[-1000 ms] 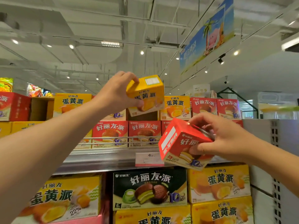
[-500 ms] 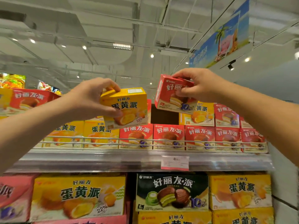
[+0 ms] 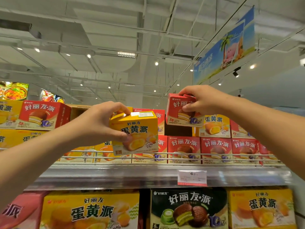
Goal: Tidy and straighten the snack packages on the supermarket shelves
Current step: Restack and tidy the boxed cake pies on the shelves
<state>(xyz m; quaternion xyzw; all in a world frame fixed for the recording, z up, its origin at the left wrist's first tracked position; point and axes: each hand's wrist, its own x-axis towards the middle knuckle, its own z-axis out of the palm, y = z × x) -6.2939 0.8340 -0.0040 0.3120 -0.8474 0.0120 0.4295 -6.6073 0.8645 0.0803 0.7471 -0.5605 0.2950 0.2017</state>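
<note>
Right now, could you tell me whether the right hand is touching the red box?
Touching: the head view shows the right hand gripping the red box, fingers on top, thumb on its front.

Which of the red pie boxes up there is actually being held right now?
The red box raised above the dark gap in the top row: the right hand grips its top and front. Every other red box sits stacked on the shelf, untouched.

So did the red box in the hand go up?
Yes. The red box in the right hand rose from below the shelf rail to the top row of boxes.
</note>
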